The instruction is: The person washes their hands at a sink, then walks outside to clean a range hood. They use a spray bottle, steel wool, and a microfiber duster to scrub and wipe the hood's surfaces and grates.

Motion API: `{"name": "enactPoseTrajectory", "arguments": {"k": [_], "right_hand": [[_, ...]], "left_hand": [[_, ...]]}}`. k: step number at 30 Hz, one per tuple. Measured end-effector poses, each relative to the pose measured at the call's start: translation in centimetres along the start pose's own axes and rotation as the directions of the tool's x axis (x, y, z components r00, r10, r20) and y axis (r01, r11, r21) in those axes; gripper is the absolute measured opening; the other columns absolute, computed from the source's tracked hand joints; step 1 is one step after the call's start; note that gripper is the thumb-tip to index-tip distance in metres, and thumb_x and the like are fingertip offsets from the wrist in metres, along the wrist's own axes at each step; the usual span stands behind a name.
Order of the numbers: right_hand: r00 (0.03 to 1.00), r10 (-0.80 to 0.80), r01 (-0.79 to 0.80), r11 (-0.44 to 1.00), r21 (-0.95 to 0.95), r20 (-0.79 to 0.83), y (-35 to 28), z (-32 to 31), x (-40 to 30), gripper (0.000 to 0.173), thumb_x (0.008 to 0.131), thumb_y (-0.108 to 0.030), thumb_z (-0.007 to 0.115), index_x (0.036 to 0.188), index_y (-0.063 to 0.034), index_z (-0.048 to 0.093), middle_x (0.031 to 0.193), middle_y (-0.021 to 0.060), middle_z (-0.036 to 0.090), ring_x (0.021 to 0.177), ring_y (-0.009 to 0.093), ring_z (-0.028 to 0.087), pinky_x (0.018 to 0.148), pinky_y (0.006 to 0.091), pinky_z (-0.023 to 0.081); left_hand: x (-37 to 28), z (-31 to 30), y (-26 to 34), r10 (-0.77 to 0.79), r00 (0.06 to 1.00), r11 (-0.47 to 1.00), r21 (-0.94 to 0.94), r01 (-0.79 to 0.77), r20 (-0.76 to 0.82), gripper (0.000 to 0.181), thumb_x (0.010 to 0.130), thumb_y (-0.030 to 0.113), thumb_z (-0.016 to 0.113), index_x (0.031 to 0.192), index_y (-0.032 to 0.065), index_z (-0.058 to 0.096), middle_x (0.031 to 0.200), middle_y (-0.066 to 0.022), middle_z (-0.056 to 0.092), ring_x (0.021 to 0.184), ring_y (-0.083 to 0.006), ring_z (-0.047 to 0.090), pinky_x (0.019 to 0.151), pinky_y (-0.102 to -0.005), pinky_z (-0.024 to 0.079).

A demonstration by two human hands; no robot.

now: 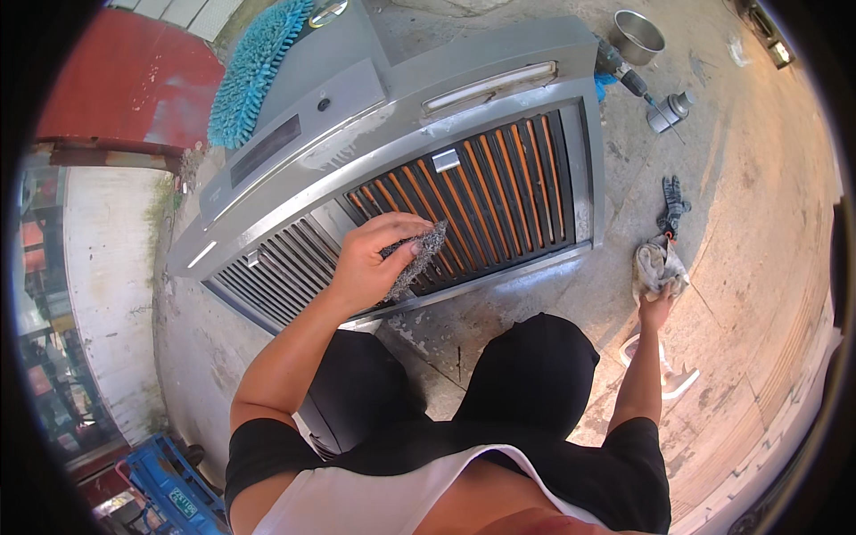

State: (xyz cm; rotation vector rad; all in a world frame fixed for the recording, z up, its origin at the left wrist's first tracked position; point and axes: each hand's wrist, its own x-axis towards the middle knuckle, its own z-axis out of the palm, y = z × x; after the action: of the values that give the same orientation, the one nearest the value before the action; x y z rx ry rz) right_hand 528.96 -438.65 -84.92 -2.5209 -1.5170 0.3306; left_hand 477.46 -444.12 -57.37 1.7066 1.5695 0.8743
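Note:
A stainless steel range hood (401, 127) lies on the concrete floor before my knees. My left hand (381, 257) grips a grey scouring pad of metal mesh (421, 257) over the hood's middle. Beneath and right of the pad is a baffle filter with dark bars and orange-brown grooves (498, 194); whether the pad touches it cannot be told. A greyer baffle filter (281, 267) sits to the left. My right hand (657, 309) is stretched out to the right, its fingers on a crumpled, stained cloth (659, 267); the fingertips are partly hidden by the cloth.
Right of the hood are a cordless drill (622, 70), a spray can (669, 112), a metal pot (638, 39) and a dark knitted glove (673, 204). A turquoise chenille mop head (257, 77) rests on the hood's upper left. A blue vehicle (174, 488) stands at lower left.

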Motion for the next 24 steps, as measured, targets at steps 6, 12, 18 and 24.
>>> {"name": "enactPoseTrajectory", "arguments": {"k": [6,12,18,24], "right_hand": [[0.995,-0.053,0.094,0.668,0.738,-0.079,-11.7,-9.0,3.9,0.025,0.077,-0.019,0.069,0.089,0.0033,0.068,0.071,0.0075,0.066,0.064,0.015,0.057,0.06,0.0299,0.045],[0.527,-0.661,0.832,0.277,0.48,-0.534,-35.3,-22.4,3.3,0.029,0.073,-0.014,0.069,0.097,0.0007,0.066,0.111,0.0076,0.06,0.1,0.021,0.056,0.088,0.0283,0.041],[0.33,-0.898,0.928,0.366,-0.078,-0.29,-48.4,-13.3,0.2,0.047,0.091,-0.036,0.043,0.137,-0.0257,0.041,0.135,0.0043,0.049,0.12,0.029,0.049,0.103,0.0598,0.025],[0.147,-0.912,0.986,0.107,0.126,-0.383,-51.4,-10.6,-11.1,0.038,0.091,-0.03,0.045,0.126,-0.0185,0.054,0.131,0.0068,0.051,0.121,0.032,0.046,0.103,0.0559,0.028]], "left_hand": [[-4.3,-2.4,-1.3,-0.09,0.975,0.995,-0.053,0.081,-0.201,0.019,0.08,-0.003,0.059,0.098,-0.0011,0.065,0.101,-0.0123,0.065,0.096,-0.0236,0.062,0.085,-0.0304,0.047],[-4.4,-2.8,-1.6,-0.005,0.967,0.991,-0.131,-0.029,-0.255,0.018,0.079,-0.002,0.061,0.097,-0.0013,0.065,0.101,-0.0122,0.066,0.095,-0.0238,0.063,0.084,-0.0311,0.048],[-4.6,-4.3,-0.7,0.099,0.975,0.985,-0.123,-0.125,-0.197,0.02,0.077,-0.003,0.063,0.097,-0.0009,0.065,0.099,-0.0129,0.066,0.094,-0.0258,0.063,0.084,-0.0326,0.048],[-5.3,-5.6,-2.1,0.009,0.97,0.978,-0.198,-0.059,-0.244,0.02,0.078,-0.005,0.059,0.097,-0.0019,0.064,0.1,-0.0124,0.066,0.096,-0.0243,0.062,0.085,-0.0317,0.047]]}}
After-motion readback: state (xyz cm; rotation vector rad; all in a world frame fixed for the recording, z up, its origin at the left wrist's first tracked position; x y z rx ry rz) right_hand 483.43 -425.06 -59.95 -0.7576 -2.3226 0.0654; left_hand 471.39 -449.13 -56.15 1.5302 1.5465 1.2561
